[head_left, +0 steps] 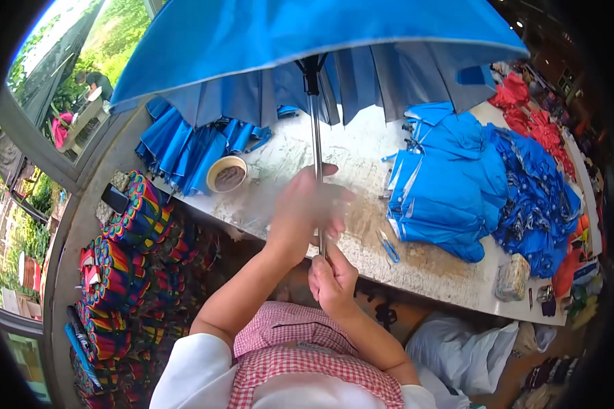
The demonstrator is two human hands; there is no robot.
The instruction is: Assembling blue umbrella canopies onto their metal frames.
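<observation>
A blue umbrella (307,34) with a silvery underside stands partly spread above the table, its metal shaft (316,129) running down toward me. Low on that shaft, my right hand (333,281) is closed round its lower end. My left hand (301,208) is higher up at the shaft, its fingers reaching across to the right side. Motion smears the middle of this hand, so I cannot tell whether it grips. A black runner (311,76) sits on the shaft just under the canopy, whose ribs are mostly hidden by the cloth.
Folded blue umbrellas (198,146) and a bowl (227,174) lie on the white worktable (293,153) at left. To the right are blue-handled snips (389,247), stacked blue covers (447,184) and red cloth (535,126). Rainbow-coloured bundles (126,273) stand at lower left, white sacks (460,347) below the table.
</observation>
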